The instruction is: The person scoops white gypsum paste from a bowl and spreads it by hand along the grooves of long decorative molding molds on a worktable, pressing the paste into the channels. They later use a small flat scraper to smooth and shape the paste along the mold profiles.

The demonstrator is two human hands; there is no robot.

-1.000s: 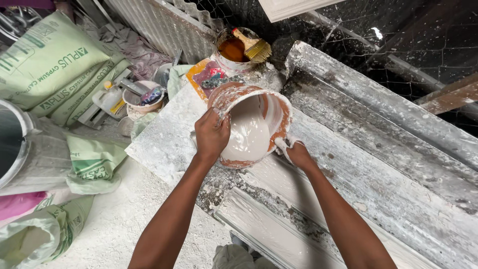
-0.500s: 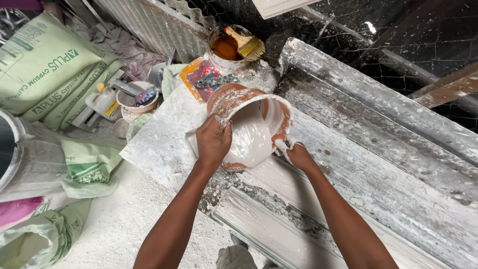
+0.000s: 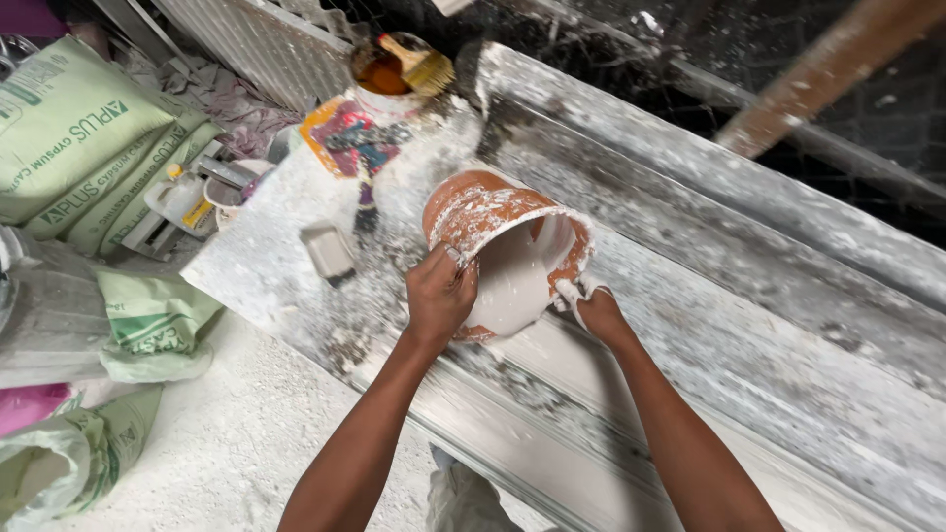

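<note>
**Tilted bucket over the mould**

We gripped the orange bucket (image 3: 503, 251) by its rim with our left hand (image 3: 440, 296), tipping its mouth toward us so the white plaster inside pooled low, while our plaster-coated right hand (image 3: 591, 307) curled at the lip, over the long mould (image 3: 749, 325) on the dusty tabletop (image 3: 266, 266)

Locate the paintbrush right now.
Head view, upper centre-left: the paintbrush lies across the rim of a small can of orange-brown liquid, behind the tilted orange bucket and well clear of both hands.
</note>
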